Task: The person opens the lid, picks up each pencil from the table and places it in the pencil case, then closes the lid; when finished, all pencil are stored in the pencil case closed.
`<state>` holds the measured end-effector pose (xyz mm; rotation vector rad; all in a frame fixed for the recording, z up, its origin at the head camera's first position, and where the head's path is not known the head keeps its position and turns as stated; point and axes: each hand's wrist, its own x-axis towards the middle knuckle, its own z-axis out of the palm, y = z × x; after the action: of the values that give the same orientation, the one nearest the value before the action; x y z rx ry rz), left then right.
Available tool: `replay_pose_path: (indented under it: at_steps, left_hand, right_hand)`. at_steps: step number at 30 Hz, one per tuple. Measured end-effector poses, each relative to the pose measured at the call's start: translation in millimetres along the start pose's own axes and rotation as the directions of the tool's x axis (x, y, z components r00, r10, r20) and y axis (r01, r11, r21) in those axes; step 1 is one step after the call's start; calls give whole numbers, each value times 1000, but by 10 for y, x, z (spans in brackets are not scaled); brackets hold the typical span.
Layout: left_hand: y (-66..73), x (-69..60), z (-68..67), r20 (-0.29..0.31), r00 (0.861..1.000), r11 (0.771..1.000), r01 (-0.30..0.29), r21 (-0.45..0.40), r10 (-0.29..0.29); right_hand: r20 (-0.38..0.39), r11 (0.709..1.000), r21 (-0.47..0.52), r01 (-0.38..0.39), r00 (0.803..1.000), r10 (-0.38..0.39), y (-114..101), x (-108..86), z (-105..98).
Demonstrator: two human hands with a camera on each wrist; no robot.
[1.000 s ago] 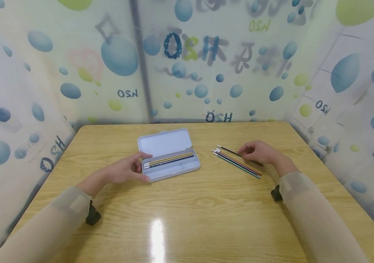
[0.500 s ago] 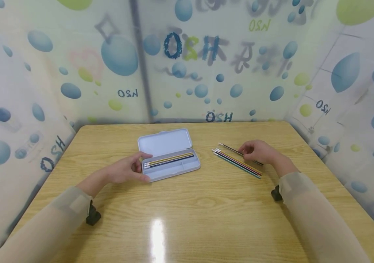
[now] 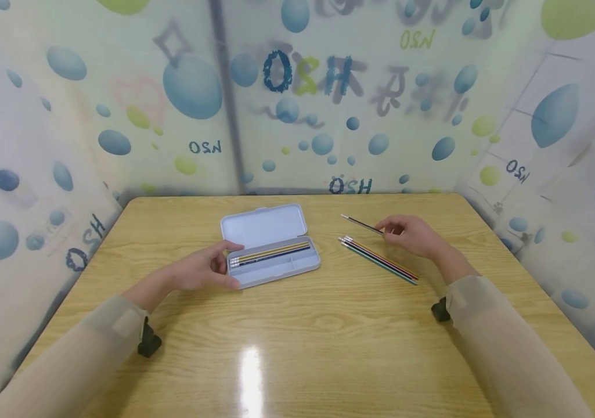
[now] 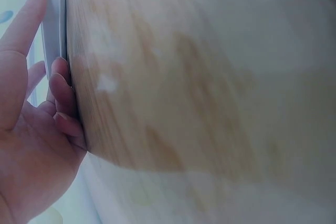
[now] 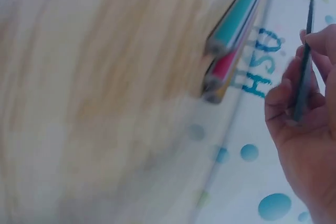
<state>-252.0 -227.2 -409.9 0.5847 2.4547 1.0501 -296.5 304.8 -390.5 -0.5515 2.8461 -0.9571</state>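
An opened pale blue-grey pencil case (image 3: pixel 263 273) lies left of centre, its lid (image 3: pixel 263 226) folded back and several pencils (image 3: pixel 271 253) inside. My left hand (image 3: pixel 198 269) grips the case's left end, thumb at the near corner and a finger at the far one; in the left wrist view the hand (image 4: pixel 37 129) is beside the case edge (image 4: pixel 52 30). My right hand (image 3: pixel 412 235) pinches a dark pencil (image 3: pixel 362 224), raised, its white-tipped end pointing left; the right wrist view shows that pencil (image 5: pixel 305 66) between thumb and fingers of the hand (image 5: pixel 310 129).
Several coloured pencils (image 3: pixel 379 261) lie side by side on the wooden table (image 3: pixel 297 337), just in front of my right hand. A patterned curtain (image 3: pixel 287 157) hangs behind the table and along both sides.
The dark pencil in my right hand has risen from beside the other pencils and moved slightly left and away from me. My left hand and the case have stayed in place.
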Motion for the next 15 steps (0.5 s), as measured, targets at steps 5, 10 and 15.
replay_pose_path:
  at_steps: [5, 10, 15]
  left_hand:
    - [5, -7, -10, -3, 1000, 1000, 1, 2, -1]
    - [1, -7, -7, -3, 1000, 1000, -4, -5, 4]
    - [-3, -3, 1, -1, 1000, 1000, -5, -5, 5]
  right_hand:
    - [-12, 999, 0, 35, 999, -35, -151, 26, 19]
    - [-2, 997, 24, 67, 998, -67, -298, 71, 46]
    - [8, 995, 37, 93, 996, -93, -400, 125, 102]
